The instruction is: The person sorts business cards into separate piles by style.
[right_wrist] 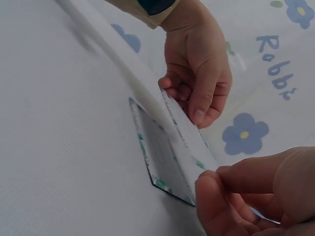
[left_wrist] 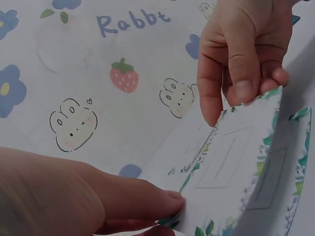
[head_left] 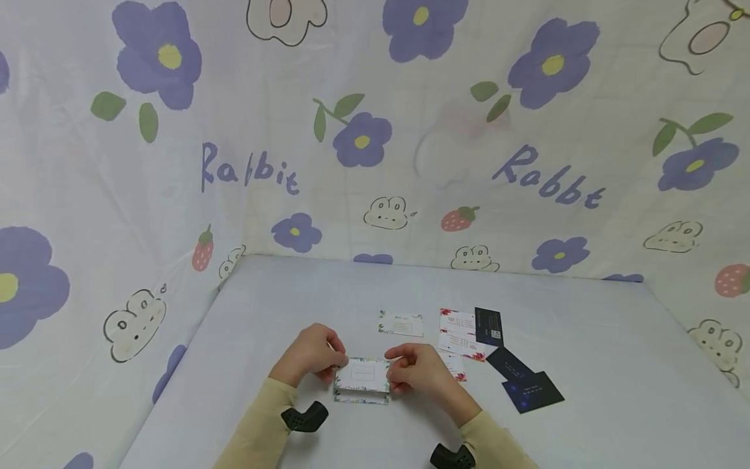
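Note:
A white card with a leafy floral border [head_left: 362,378] is held up by its two short ends. My left hand [head_left: 310,355] pinches one end between thumb and fingers, while my right hand [head_left: 424,374] pinches the opposite end. Beneath it, a matching floral card [head_left: 361,398] lies on the table, mostly covered in the head view. The left wrist view shows the raised card [left_wrist: 231,157] slightly bowed and apart from the lower card [left_wrist: 275,182]. Print inside its central frame is too small to read.
Beyond the hands lies another leafy-bordered card [head_left: 401,324]. To the right are white cards with red flowers [head_left: 457,320], partly overlapped by a black card [head_left: 489,326]. Two dark cards [head_left: 533,392] overlap nearer the front. A printed cloth [head_left: 433,169] hangs behind the white table [head_left: 281,286].

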Tool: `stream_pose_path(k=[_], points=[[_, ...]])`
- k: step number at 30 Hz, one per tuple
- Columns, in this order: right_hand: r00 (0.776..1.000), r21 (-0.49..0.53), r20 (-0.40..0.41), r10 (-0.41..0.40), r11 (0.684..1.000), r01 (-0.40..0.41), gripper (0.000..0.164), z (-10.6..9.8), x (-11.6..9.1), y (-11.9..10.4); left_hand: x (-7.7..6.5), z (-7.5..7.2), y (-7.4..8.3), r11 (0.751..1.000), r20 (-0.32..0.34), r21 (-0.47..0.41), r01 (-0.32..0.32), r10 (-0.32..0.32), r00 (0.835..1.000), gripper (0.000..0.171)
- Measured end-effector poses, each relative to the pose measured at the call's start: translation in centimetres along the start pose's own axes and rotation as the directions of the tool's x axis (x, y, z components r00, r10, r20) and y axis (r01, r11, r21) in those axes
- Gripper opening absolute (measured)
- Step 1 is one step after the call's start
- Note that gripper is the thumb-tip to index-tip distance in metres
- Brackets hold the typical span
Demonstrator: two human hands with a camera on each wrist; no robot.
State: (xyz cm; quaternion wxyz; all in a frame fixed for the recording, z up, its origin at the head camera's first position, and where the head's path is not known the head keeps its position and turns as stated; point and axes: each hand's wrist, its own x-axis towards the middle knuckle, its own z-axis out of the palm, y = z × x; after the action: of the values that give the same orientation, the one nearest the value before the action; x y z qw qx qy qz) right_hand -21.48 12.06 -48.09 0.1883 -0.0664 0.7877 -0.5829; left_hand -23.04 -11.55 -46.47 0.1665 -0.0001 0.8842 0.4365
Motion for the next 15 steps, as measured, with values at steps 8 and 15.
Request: stream_pose_path(k=[8, 15], points=[[0.999, -0.054, 0.039, 0.033, 0.998, -0.031, 0.033, 0.7, -0.2, 0.4, -0.1, 0.5, -0.4, 0.997, 0.044, 0.066, 0.028, -0.031, 0.999, 0.015], [1.000, -0.233, -0.011, 0.003, 0.972, -0.006, 0.032, 1.3, -0.3, 0.2, 0.0, 0.8, -0.5, 0.995, 0.050, 0.096, 0.024, -0.029, 0.998, 0.017]])
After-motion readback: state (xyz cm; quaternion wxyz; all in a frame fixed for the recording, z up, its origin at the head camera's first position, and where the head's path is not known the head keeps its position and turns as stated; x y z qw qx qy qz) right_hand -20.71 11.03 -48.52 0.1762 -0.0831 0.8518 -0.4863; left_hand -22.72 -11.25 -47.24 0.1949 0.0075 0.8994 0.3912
